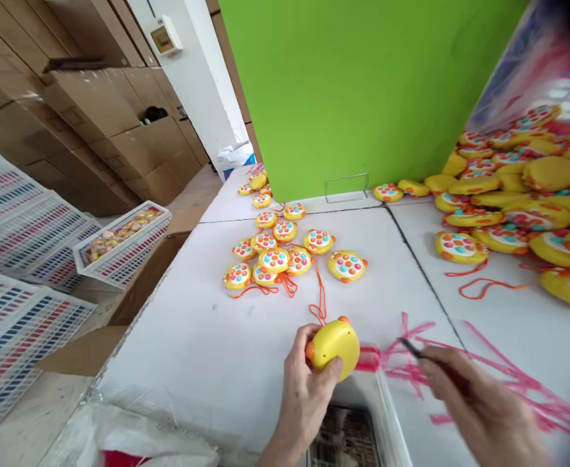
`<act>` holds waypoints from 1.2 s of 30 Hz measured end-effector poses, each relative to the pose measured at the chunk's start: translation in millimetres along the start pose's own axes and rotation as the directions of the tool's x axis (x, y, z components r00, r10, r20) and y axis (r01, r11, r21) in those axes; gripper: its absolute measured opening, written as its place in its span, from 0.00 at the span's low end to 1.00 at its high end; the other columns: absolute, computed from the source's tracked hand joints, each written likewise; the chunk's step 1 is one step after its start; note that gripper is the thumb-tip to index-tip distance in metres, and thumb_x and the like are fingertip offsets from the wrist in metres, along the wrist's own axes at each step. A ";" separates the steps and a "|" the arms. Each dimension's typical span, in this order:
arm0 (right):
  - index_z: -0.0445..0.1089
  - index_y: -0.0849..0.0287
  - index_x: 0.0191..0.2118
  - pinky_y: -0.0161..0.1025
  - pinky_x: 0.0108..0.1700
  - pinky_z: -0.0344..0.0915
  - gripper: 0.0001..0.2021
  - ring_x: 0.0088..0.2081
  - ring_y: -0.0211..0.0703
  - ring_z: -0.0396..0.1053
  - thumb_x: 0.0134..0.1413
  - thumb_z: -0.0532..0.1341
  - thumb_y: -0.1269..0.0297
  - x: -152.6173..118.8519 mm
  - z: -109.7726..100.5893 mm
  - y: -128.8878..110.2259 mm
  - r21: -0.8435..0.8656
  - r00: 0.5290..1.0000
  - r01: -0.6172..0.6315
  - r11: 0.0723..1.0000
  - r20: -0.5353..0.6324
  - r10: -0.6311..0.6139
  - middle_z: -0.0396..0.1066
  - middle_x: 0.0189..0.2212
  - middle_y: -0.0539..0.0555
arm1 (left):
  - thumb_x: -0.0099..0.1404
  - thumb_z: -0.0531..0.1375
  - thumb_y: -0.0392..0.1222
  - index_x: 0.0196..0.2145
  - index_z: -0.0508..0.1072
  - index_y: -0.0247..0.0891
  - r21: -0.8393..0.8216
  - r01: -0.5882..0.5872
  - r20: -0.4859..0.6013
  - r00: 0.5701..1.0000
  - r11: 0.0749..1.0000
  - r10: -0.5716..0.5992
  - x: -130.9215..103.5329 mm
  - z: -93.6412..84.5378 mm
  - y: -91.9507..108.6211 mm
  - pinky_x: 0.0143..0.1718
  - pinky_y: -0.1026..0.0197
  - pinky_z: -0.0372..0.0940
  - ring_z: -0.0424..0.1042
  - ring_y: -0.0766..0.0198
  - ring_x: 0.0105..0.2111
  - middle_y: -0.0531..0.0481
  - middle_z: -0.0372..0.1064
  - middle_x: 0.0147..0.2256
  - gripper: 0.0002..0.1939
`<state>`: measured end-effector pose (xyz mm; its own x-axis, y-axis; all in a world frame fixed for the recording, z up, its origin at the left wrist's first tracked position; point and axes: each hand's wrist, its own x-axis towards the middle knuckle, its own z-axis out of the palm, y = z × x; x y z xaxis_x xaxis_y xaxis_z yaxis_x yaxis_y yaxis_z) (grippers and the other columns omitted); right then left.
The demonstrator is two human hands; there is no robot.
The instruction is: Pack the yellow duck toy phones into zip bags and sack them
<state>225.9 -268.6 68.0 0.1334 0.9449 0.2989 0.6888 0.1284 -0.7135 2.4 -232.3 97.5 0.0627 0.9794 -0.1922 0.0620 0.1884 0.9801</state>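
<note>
Head view: a yellow toy (336,347) is being gripped, back side up, by the curled fingers of the left hand (308,389) above the near edge of the white table (192,350), its orange cord (320,301) trailing up across the tabletop. A thin dark tool (418,352) is being pinched in the closed fingers of the right hand (479,402), blurred, over a bundle of pink strips (411,363) just beside the toy. More toys are being kept in a cluster (285,256) farther back and in a pile (522,188) at the right, before a green board (362,91). Cardboard boxes (95,110) are being stored at the left.
</note>
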 end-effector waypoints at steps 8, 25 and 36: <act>0.65 0.56 0.34 0.31 0.28 0.68 0.08 0.24 0.35 0.71 0.64 0.53 0.62 15.9 33.1 -78.9 0.180 0.976 0.146 0.973 0.133 -0.171 0.71 0.44 0.58 | 0.62 0.59 0.39 0.46 0.62 0.40 0.065 -0.076 -0.024 0.997 0.995 0.077 -19.5 0.8 8.3 0.40 0.63 0.66 0.69 0.63 0.38 0.49 0.70 0.40 0.15; 0.66 0.55 0.44 0.29 0.20 0.64 0.11 0.20 0.33 0.69 0.64 0.52 0.56 4.7 26.5 -84.1 0.035 0.969 0.241 0.970 0.051 -0.243 0.74 0.33 0.50 | 0.63 0.57 0.38 0.49 0.61 0.40 0.187 -0.107 -0.073 0.990 0.977 0.122 -44.7 11.6 3.1 0.40 0.61 0.67 0.71 0.60 0.41 0.45 0.71 0.44 0.17; 0.64 0.54 0.31 0.30 0.22 0.65 0.10 0.23 0.35 0.71 0.63 0.53 0.59 -2.2 35.8 -77.8 0.073 0.976 0.201 0.977 0.067 -0.206 0.75 0.37 0.52 | 0.64 0.56 0.39 0.52 0.59 0.41 0.182 -0.124 -0.076 0.987 0.975 0.139 -50.5 11.9 -10.3 0.38 0.64 0.66 0.71 0.63 0.38 0.47 0.71 0.43 0.18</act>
<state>146.5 -269.9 100.2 -0.0596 0.9162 0.3963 0.6481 0.3374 -0.6827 10.5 -284.7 96.4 -0.0051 0.9988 -0.0495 0.2344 0.0494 0.9709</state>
